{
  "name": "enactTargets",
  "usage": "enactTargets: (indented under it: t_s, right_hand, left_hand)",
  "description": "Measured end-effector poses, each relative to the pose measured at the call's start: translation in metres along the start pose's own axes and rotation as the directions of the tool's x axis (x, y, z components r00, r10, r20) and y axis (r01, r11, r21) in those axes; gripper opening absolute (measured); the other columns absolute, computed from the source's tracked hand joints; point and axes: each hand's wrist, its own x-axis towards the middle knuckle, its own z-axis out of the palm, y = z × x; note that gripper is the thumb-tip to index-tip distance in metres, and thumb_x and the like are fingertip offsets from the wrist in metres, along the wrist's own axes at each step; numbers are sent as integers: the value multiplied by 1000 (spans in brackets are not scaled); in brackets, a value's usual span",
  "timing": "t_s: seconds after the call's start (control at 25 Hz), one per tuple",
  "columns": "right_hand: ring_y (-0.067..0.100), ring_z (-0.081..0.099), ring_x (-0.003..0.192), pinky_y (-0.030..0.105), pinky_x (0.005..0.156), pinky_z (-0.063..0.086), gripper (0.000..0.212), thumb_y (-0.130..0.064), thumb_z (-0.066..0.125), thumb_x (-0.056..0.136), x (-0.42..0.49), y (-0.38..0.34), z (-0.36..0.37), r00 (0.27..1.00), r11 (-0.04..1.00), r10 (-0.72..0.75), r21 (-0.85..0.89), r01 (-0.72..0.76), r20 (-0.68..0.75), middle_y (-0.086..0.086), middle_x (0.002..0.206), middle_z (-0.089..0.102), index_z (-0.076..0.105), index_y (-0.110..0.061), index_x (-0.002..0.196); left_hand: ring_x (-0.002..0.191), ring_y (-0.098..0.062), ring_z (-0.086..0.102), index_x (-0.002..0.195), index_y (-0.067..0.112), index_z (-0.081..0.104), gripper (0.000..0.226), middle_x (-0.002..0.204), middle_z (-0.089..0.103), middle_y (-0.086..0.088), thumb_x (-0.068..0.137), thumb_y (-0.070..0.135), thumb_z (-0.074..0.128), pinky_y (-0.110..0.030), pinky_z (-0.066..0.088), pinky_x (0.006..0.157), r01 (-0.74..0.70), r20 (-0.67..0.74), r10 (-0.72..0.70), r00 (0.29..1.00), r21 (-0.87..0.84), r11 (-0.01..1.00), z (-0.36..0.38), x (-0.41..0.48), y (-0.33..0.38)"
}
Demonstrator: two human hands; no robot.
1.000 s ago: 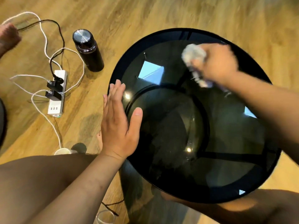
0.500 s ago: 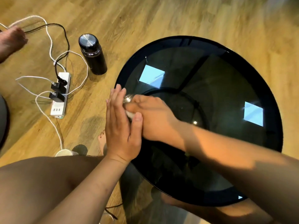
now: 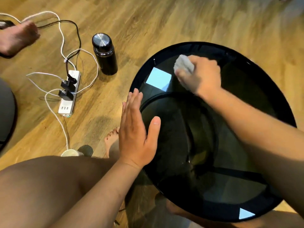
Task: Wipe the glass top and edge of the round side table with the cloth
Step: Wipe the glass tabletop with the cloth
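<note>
Centrally: round side table (image 3: 283, 102), dark glass top within black rim, stood on wooden floor (image 3: 148, 22) between bare knees. Cloth (image 3: 183, 64), pale grey, bunched; pressed to glass at far-left sector, just inside rim. Right hand (image 3: 201, 76): closed around cloth. Left hand (image 3: 137, 127): flat, fingers extended, holding nothing, resting on near-left rim as brace. Advised for step: overlapping passes under even pressure, carried out over edge; left hand to be shifted so covered patch got wiped. Nearby on floor, well apart from table: black flask (image 3: 105, 53); power strip (image 3: 69, 92) with tangled cables (image 3: 62, 35); small cup (image 3: 69, 153). Nothing lay on glass; own left hand only obstruction.
</note>
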Motion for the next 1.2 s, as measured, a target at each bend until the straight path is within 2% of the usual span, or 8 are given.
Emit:
enactTargets:
  t_s: [0.12, 0.2, 0.4, 0.52, 0.68, 0.8, 0.92, 1.2]
  right_hand:
    - [31, 65, 75, 35, 65, 50, 17, -42, 59, 78, -81, -55, 0, 809, 850, -527, 177, 497, 259, 0, 79, 61, 61, -26, 82]
    - [29, 63, 77, 34, 64, 46, 14, -38, 64, 81, -85, -62, -3, 705, 775, -630, 203, 599, 325, 1, 85, 60, 65, -27, 90]
    - [28, 65, 98, 30, 72, 42, 32, -45, 61, 81, 37, -35, 6, 979, 982, -183, -34, 187, 85, 1, 99, 68, 66, -27, 107]
    - [29, 65, 94, 34, 75, 49, 30, -41, 60, 81, 82, -22, 3, 986, 986, 165, -4, -165, 19, 4, 100, 69, 65, -21, 102]
    - [28, 70, 89, 36, 80, 56, 33, -50, 58, 73, 3, -65, 7, 979, 980, -158, 141, 139, 129, 3, 92, 74, 70, -31, 97]
    - [28, 64, 87, 39, 78, 53, 17, -39, 58, 82, -74, -88, -6, 735, 866, -484, 137, 481, 476, 0, 88, 66, 49, -28, 73]
    - [26, 62, 98, 34, 76, 46, 20, -45, 57, 85, -65, -83, -8, 724, 824, -512, 28, 566, 461, -2, 103, 61, 57, -28, 96]
    - [30, 63, 86, 33, 69, 44, 20, -32, 56, 88, 83, 7, 13, 999, 998, 8, -65, -11, -43, 9, 98, 67, 59, -21, 105]
  left_hand:
    - [151, -24, 20, 151, 7, 25, 64, 161, 26, -12, 96, 38, 38, -41, 13, 124, -34, -25, 34, 999, -19, 999, 0, -1, -1]
    - [151, -24, 20, 150, 7, 25, 64, 161, 25, -13, 95, 38, 39, -48, 20, 121, -25, -36, 24, 999, -31, 999, 1, -2, -2]
    - [152, -20, 17, 151, 9, 23, 66, 162, 21, -9, 96, 39, 38, -45, 16, 123, -4, -2, 4, 1000, -13, 1000, 2, -3, -1]
    - [152, -21, 18, 151, 8, 24, 65, 162, 23, -9, 96, 38, 39, -46, 18, 122, 18, -7, -18, 1000, -3, 1000, 0, 0, -1]
    - [152, -24, 18, 150, 5, 26, 65, 162, 22, -13, 96, 38, 39, -48, 21, 120, -8, -27, 8, 1000, -9, 1000, -1, -1, -1]
    - [152, -26, 14, 148, 3, 25, 67, 161, 20, -19, 94, 39, 40, -49, 20, 121, -29, -56, 29, 998, -4, 1000, 0, -3, 0]
    - [153, -25, 13, 149, 5, 23, 67, 162, 19, -18, 94, 39, 41, -49, 19, 121, -13, -61, 14, 998, 5, 1000, 1, -2, 1]
    - [153, -21, 13, 149, 8, 27, 61, 163, 21, -11, 96, 37, 39, -54, 21, 120, -13, 21, 12, 1000, 62, 998, 3, -3, 1]
